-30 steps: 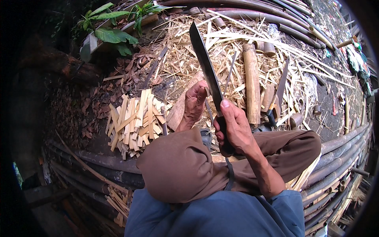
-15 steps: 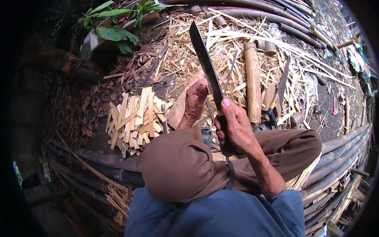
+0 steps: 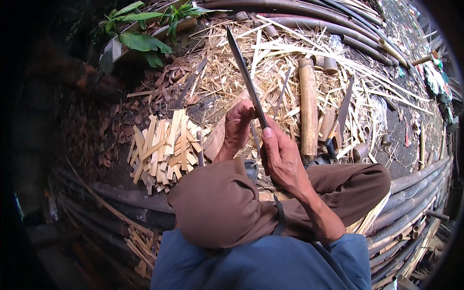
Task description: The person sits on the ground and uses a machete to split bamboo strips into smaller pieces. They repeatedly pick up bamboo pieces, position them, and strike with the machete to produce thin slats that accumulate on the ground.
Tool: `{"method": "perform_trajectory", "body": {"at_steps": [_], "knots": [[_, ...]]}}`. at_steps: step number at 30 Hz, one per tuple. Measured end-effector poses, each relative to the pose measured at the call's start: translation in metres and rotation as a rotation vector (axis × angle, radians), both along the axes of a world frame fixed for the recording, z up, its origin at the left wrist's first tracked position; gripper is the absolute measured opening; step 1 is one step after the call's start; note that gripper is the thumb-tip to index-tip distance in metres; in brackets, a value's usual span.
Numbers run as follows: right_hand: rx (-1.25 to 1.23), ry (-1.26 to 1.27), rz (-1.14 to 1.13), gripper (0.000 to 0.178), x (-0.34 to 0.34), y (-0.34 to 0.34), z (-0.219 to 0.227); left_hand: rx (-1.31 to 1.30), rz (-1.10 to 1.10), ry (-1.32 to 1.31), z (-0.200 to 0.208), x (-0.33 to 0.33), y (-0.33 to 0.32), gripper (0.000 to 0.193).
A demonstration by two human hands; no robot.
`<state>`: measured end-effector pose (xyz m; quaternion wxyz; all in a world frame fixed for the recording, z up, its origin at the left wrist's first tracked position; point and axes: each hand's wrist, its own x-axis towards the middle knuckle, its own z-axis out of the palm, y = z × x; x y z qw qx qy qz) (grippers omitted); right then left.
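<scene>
My right hand (image 3: 286, 162) is wrapped round the handle of a long dark machete (image 3: 243, 67), its blade pointing up and away from me. Beside the blade's lower part is my left hand (image 3: 235, 131), fingers curled in at the steel; whatever they pinch, if anything, is too small to name. The machete is seen nearly edge-on. A pile of pale bamboo slats (image 3: 164, 150) lies left of my left hand. Right of my hands, a thick bamboo section (image 3: 308, 108) rests on shavings, with a saw (image 3: 344, 108) farther right.
Brown-trousered legs (image 3: 348, 191) are bent in front of me. Shavings (image 3: 220, 63) and long split strips (image 3: 377, 65) litter the ground. Bamboo poles (image 3: 314, 23) lie at the back, with more poles (image 3: 411, 188) at the right. A leafy plant (image 3: 140, 41) grows far left.
The machete has turned from showing its broad face to nearly edge-on. My right hand has rolled with it and shifted slightly; my left hand stays by the blade.
</scene>
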<state>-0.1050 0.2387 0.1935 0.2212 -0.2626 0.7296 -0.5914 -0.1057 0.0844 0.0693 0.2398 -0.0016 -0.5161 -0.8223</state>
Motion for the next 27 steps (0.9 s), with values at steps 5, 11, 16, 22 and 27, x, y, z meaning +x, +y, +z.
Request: {"method": "perform_trajectory", "body": {"at_steps": [5,11,16,22,27], "knots": [[0.032,0.089,-0.032,0.045,-0.001,0.001,-0.006,0.035,0.035,-0.006,0.005,-0.008,0.006,0.041],[0.058,-0.002,0.006,0.044,0.002,-0.001,0.008,0.081,0.03,0.007,-0.006,-0.003,0.004,0.041],[0.082,-0.059,0.034,0.043,0.003,-0.002,0.013,0.1,0.024,0.048,0.014,0.0,0.006,0.039],[0.067,0.084,0.001,0.053,0.004,-0.018,-0.016,-0.225,0.559,-0.122,0.017,0.018,-0.015,0.05],[0.17,0.131,0.031,0.057,0.02,-0.032,-0.055,-0.842,0.506,-0.19,0.048,0.062,-0.025,0.053]]}}
